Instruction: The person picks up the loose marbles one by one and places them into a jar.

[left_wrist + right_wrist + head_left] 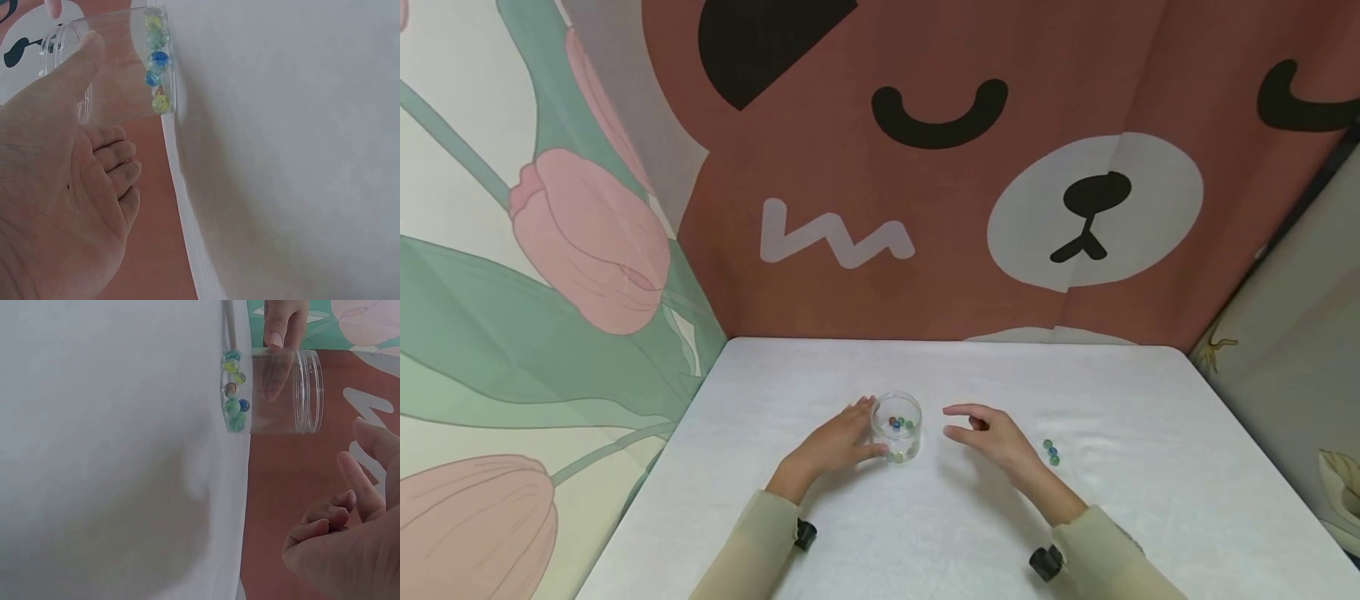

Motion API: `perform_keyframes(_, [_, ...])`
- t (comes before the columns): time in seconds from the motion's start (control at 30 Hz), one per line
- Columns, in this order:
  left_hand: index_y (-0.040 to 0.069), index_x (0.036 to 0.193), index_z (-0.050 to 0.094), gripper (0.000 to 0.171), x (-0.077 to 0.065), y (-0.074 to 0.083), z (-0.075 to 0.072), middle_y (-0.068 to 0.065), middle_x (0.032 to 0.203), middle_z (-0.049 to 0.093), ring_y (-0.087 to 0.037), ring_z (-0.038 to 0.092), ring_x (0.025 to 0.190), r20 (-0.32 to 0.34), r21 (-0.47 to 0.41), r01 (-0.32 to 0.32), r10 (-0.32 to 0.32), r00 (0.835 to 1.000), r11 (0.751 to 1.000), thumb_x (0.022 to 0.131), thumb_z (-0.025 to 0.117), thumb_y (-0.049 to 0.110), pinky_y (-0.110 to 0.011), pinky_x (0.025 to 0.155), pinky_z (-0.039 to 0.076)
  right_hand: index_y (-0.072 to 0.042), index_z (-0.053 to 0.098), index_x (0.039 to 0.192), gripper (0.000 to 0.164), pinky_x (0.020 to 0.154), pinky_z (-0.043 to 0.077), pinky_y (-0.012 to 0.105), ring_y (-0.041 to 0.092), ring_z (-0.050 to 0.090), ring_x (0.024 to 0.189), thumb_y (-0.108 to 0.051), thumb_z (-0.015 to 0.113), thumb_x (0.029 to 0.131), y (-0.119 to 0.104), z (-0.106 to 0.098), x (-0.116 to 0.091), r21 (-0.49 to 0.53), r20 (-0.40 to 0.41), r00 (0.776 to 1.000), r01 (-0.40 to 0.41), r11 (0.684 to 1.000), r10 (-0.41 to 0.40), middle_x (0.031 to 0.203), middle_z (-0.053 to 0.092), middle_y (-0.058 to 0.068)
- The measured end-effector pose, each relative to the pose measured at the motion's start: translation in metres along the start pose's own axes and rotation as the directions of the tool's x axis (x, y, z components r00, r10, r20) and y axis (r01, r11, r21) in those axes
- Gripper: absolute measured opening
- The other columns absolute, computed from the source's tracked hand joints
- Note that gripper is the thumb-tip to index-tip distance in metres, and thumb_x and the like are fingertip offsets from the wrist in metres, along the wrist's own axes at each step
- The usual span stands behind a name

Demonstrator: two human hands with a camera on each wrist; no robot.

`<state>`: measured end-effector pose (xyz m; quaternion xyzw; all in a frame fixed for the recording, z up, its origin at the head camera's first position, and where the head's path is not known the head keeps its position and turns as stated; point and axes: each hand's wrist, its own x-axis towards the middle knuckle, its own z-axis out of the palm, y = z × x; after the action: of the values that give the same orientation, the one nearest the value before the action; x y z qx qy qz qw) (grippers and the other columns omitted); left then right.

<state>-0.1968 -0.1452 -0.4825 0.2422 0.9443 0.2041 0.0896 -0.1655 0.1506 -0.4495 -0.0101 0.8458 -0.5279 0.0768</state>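
A clear jar [897, 442] stands upright on the white table with several glass marbles [231, 390] at its bottom, in green, yellow, blue and brownish tones. My left hand [835, 446] holds the jar from the left side, thumb in front and fingers reaching behind it. The jar's mouth has no lid on it. To the jar's right, apart from it, my right hand [992, 437] hovers above the table. Its thumb and index finger are spread with nothing between them; the other fingers are curled in. Right of that hand lie 3 loose marbles [1052, 452], green and blue.
The white table [805, 367] runs back to a brown cloth [820, 300] with a bear face. A tulip-print cloth [591, 242] hangs on the left, and a pale cloth [1292, 292] on the right.
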Motion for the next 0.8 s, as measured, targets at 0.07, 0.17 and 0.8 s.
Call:
perform_keyframes(0.07, [0.006,0.161,0.026,0.094,0.000,0.000,0.000,-0.009,0.167,0.024,-0.024,0.020,0.155,0.000,0.001,0.002,-0.002,1.000,1.000,0.093,0.060,0.063,-0.041,0.127,0.020,-0.015,0.073,0.124,0.046,0.062,0.036,0.027,0.019,0.042,0.084,-0.039,0.082,0.085,0.002,-0.003,-0.003,-0.004,-0.004,1.000,-0.001,1.000,0.001,0.085,0.044,0.003])
perform_keyframes(0.17, [0.007,0.161,0.025,0.095,0.001,0.000,0.000,-0.009,0.167,0.024,-0.024,0.020,0.155,-0.001,0.001,0.004,-0.004,1.000,1.000,0.093,0.060,0.063,-0.041,0.127,0.020,-0.016,0.074,0.123,0.046,0.061,0.036,0.026,0.019,0.043,0.084,-0.038,0.083,0.084,0.007,-0.009,-0.006,0.002,-0.017,1.000,-0.007,1.000,0.007,0.085,0.044,0.003])
perform_keyframes(0.8, [0.007,0.161,0.026,0.093,0.001,0.001,0.001,-0.009,0.167,0.025,-0.023,0.020,0.155,-0.007,0.009,0.004,-0.004,1.000,1.000,0.094,0.061,0.061,-0.041,0.127,0.020,-0.010,0.068,0.131,0.049,0.061,0.034,0.025,0.014,0.040,0.079,-0.034,0.079,0.090,0.034,-0.047,-0.020,-0.077,-0.024,1.000,0.002,0.997,-0.004,0.086,0.041,0.000])
